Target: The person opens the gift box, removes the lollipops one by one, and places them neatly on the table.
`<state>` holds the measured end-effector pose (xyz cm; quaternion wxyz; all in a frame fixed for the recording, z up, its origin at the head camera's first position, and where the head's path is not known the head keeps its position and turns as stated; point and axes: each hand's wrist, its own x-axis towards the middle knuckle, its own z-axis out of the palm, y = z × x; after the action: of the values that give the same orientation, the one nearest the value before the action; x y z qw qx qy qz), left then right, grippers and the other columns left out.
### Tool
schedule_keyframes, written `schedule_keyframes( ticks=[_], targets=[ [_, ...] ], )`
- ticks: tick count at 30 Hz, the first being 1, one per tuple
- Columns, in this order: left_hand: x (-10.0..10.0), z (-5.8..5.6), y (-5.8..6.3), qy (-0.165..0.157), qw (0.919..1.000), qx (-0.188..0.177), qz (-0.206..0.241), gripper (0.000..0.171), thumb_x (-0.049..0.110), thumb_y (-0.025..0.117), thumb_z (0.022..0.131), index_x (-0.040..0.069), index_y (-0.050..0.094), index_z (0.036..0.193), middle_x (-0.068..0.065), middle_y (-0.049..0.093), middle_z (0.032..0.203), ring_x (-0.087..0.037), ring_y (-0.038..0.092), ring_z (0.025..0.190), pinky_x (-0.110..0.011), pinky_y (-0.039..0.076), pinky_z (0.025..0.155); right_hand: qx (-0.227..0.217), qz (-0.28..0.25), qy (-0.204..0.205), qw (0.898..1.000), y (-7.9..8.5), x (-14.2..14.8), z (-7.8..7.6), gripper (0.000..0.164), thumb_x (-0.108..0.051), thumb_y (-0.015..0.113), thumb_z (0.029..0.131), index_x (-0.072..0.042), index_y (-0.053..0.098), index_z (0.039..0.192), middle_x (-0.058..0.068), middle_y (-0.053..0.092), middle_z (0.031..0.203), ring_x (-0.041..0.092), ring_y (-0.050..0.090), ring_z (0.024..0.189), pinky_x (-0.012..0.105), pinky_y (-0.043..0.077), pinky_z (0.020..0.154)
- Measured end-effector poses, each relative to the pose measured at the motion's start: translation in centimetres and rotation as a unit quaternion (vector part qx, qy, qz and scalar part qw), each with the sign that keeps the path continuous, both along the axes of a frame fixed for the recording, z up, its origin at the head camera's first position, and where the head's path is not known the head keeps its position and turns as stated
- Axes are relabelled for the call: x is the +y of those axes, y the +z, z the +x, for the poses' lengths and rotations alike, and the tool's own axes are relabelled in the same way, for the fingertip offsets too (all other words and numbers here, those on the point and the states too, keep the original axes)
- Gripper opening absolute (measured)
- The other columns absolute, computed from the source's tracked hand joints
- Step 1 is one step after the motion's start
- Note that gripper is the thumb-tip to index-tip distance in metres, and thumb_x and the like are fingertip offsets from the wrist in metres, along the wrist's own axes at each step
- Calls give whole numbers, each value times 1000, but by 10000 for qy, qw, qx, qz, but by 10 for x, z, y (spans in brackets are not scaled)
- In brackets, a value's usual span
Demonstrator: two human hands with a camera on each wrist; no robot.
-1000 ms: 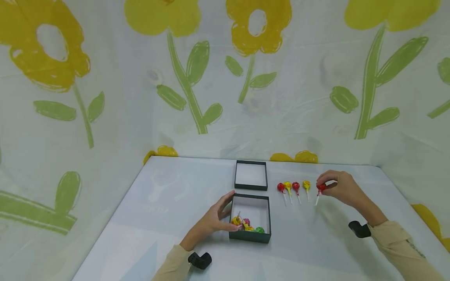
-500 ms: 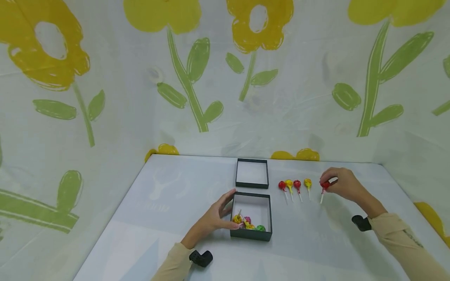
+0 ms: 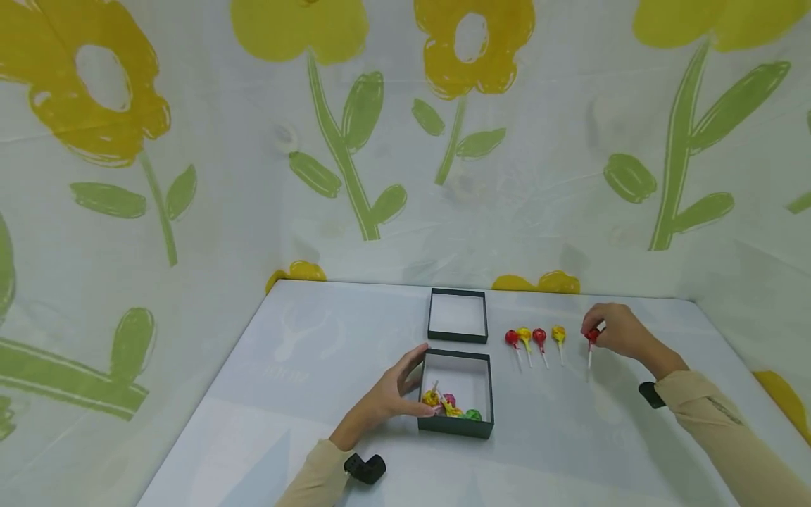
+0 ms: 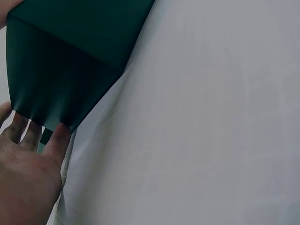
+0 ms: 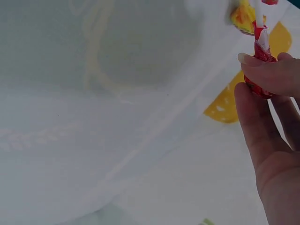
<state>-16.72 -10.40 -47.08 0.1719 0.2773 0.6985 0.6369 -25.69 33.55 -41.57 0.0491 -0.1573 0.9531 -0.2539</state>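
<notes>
Hand (image 3: 622, 334) pinching lollipop (image 5: 263, 52), white table (image 3: 557, 436), flowered backdrop (image 3: 545, 183)

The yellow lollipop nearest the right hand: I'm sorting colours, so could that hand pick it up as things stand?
Probably not yet: the right hand pinches a red lollipop, though nothing visible blocks its way to the yellow lollipop.

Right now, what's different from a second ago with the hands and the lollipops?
The right hand moved a little right, taking the red lollipop it pinches farther from the row of four lollipops. That lollipop's stick slants less now. Nothing was let go. The row, the box and the left hand on it stayed put.
</notes>
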Motion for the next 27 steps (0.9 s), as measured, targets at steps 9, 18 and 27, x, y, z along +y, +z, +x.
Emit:
schedule_keyframes(
  ticks=[9,18,27],
  targets=[
    [0,0,2,59,10000,-40,-35,101,8,79,76,8,13,152,-15,8,157,-26,10,144,-49,23,112,-40,282,213,9994,-24,5,-19,19,17,64,70,-1,66,75,5,60,77,22,51,72,32,51,61],
    [0,0,3,13,10000,-30,6,99,9,78,76,10,13,151,-16,6,157,-29,8,143,-50,24,111,-91,358,287,9989,-32,-4,-19,22,19,64,66,-2,65,73,7,58,80,25,50,74,34,48,63],
    [-1,0,2,24,10000,16,-39,99,10,79,77,10,14,151,-15,7,157,-28,9,143,-48,26,111,-101,430,176,9989,-33,-4,-16,20,15,63,72,-4,69,72,16,63,94,37,54,90,54,51,79]
  ],
)
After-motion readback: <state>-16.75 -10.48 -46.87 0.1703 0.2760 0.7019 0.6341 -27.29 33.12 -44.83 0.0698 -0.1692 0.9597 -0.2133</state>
